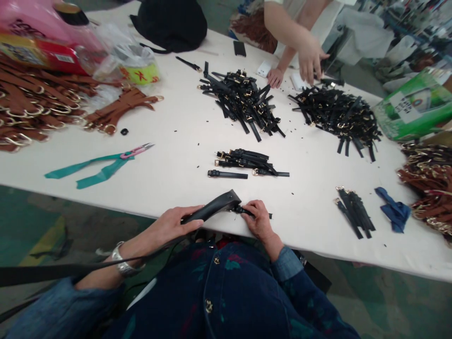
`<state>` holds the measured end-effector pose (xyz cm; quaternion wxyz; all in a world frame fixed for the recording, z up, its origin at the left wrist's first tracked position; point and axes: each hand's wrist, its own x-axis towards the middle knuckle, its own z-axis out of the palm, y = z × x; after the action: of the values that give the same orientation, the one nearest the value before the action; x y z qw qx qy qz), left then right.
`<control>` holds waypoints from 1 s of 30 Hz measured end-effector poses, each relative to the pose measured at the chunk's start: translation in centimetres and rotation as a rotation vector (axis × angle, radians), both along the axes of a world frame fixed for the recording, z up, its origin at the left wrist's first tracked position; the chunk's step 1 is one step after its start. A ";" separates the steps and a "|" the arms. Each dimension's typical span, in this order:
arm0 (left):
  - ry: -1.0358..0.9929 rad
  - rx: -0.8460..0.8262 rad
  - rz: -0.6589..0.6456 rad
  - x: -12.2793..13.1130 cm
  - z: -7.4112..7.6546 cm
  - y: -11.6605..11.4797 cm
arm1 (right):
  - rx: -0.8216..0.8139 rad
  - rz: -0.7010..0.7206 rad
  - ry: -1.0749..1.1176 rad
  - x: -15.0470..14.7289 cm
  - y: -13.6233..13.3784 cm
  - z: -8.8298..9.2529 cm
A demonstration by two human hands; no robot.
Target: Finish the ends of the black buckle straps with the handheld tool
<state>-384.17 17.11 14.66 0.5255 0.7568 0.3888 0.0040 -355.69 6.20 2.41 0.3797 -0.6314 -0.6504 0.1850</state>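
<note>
My left hand [180,226] is closed round a wide black strap [215,205] at the table's near edge; a long black band trails from it past my wrist to the left. My right hand [259,220] pinches a short black buckle strap [243,210], which touches the wide strap's right end. Just beyond my hands lies a small group of short black buckle straps [247,160], with one strap [228,174] set slightly apart. Scissors with teal-wrapped handles [102,169] rest to the left.
Across the table [169,169] lie two heaps of black straps [243,101] [342,115], a person's hands over them. Brown straps [31,103] and a black cap [171,23] are left; a blue cloth [393,209], black straps [355,212] and a green box [413,106] are right.
</note>
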 end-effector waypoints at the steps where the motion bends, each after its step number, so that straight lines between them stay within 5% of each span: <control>1: -0.004 -0.005 0.000 -0.1 -0.1 0.0 | 0.001 0.014 -0.019 0.1 -0.1 0.1; 12: 0.160 0.119 -0.082 -0.4 0.8 0.4 | -0.040 -0.042 -0.144 0.4 -0.9 0.8; 21: 0.383 0.282 -0.231 3.8 4.9 -0.7 | -0.054 -0.071 -0.096 0.7 -0.5 0.2; 30: 0.549 0.364 -0.344 2.6 6.5 -0.1 | -0.060 0.005 -0.039 1.2 -0.4 0.3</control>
<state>-381.53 16.97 21.16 0.2512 0.8650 0.3755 -0.2184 -354.50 5.80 2.69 0.3474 -0.6442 -0.6535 0.1930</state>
